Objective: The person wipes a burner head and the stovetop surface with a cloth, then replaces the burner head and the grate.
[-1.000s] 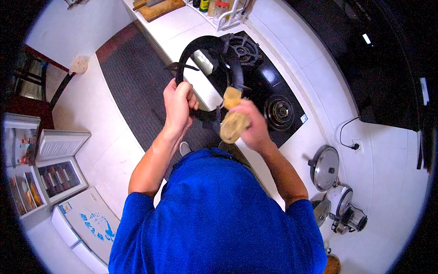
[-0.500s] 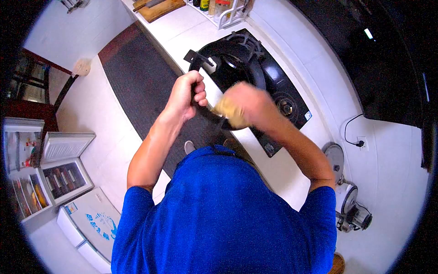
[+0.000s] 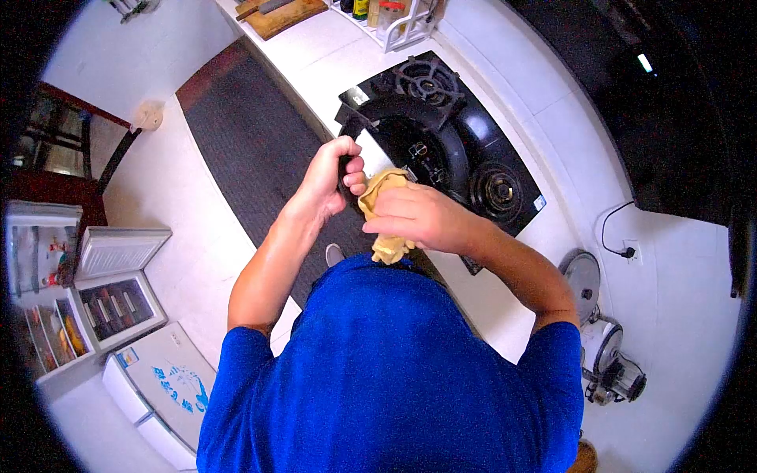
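My left hand (image 3: 333,175) is closed around the near-left rim of a black ring-shaped piece (image 3: 453,150), which looks like a burner grate. The ring is held up in front of the stove, and part of the white counter shows through it. In my right hand (image 3: 422,217) is a yellowish-tan cloth (image 3: 380,193), bunched under the fingers, with its lower end hanging toward my shirt. The cloth lies against the near side of the ring; the exact contact is hidden by the fingers.
Beyond the hands is a black gas stove (image 3: 505,173) with a grate (image 3: 428,81) on its far burner. A cutting board (image 3: 285,17) and a white rack (image 3: 394,31) stand farther along the counter. A fridge door (image 3: 118,252) stands open at left; a round lid (image 3: 581,280) is at right.
My right hand and the cloth have come down and nearer to my body, and the blur has gone. The black ring has tilted, while my left hand keeps hold of it.
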Demonstrator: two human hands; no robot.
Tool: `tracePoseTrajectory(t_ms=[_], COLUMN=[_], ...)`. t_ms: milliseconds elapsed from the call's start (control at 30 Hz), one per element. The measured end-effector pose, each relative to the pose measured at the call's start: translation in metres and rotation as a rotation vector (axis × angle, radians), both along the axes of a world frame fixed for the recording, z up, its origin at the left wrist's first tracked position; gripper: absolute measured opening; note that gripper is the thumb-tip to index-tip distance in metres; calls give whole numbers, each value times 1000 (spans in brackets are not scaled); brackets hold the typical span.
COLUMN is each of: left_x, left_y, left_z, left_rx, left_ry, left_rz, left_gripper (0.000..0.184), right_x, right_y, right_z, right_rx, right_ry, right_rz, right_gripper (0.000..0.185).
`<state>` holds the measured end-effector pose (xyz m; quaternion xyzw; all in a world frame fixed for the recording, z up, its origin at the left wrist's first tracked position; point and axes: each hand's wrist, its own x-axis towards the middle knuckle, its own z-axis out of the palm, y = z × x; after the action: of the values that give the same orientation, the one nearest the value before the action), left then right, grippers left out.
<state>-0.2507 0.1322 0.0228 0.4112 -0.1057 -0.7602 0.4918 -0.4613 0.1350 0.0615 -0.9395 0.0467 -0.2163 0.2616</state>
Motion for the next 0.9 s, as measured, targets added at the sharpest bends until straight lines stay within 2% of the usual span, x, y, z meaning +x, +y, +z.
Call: tracePoseTrajectory(t_ms=[100, 133, 200, 267, 333, 400, 433, 467, 533, 567, 600, 667, 700, 733, 800, 867, 900], left_x=[0, 4, 15, 15, 11, 14, 16, 17, 19, 20, 22, 20, 19, 16, 12, 6, 3], left_y=[-2, 1, 5, 11, 4, -1, 1, 1, 2, 2, 3, 5, 6, 4, 3, 3, 4], left_z=[-5, -4, -3, -8, -7, -17, -20, -22, -19, -20, -21, -26, -27, -28, -26, -21, -17], left_rx=[75, 73, 32, 40, 15, -1, -28, -59, -68, -86, -104, -128, -158, -192, -213, -231, -199], left_ry=[19, 18, -26, 19, 81, 48, 43, 34, -8, -40, -70, -58, -58, -60, -52, -40, 31], left_rz=[-3, -8, -136, -140, 6, 70, 85, 102, 117, 143, 170, 190, 204, 212, 199, 189, 215], left_gripper=[15, 15, 18, 16, 15, 14, 14, 13, 15, 15, 14, 13, 11, 10, 10, 9, 9], right_x=[-9, -13, -38, -47, -50, -56, -70, -82, -101, -111, -120, -142, -148, -138, -103, -86, -63], right_y=[-22, -36, -54, -52, -40, -30, -31, -32, -32, -29, -29, -28, -27, -22, -11, 1, 12], right_z=[5, 1, 22, 44, 60, 66, 58, 45, 22, 19, 18, 13, 7, 13, 19, -19, -4], right_rx=[-126, -302, -346, -215, -146, 138, 333, 327, 1058, 1224, 1221, 1399, 1384, 1379, 1143, 851, 379], right_ry=[97, 77, 143, -21, -88, -265, -318, -315, -1027, -1135, -1132, -1102, -1073, -1080, -917, -699, -338], right_rz=[-10, -99, -315, -430, -500, -786, -828, -824, -665, -736, -733, -289, -549, -556, -760, -806, -825], right_gripper=[27, 28, 31, 44, 51, 47, 36, 36, 34, 39, 39, 40, 39, 39, 31, 37, 45])
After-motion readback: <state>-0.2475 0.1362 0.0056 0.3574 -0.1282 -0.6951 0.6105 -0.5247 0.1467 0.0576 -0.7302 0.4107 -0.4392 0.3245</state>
